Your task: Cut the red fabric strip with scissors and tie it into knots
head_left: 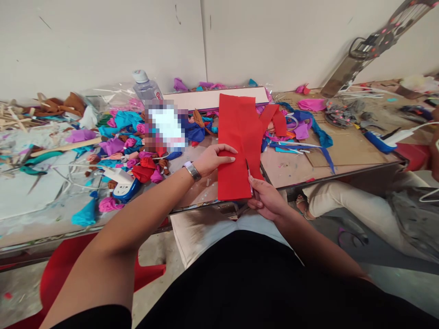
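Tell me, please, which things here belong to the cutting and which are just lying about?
In use: red fabric sheet, scissors, left hand pressing it, right hand cutting.
Lying about: plastic bottle, fabric rosettes, power strip, teal pliers.

Fabric sheet (236, 146): plain red, unpatterned; blade (248, 172) at its right edge: dark grey; scrap pile (130, 137) left of sheet: pink, purple, turquoise, blue, red; board (209, 98) behind sheet: white; cardboard (343, 146) right of sheet: tan; watch band (193, 172) left of sheet: silver.

My left hand (214, 160) presses flat on the red felt sheet (236, 146) lying on the counter (295, 167); my right hand (265, 201) grips small scissors (249, 176) cutting into it.
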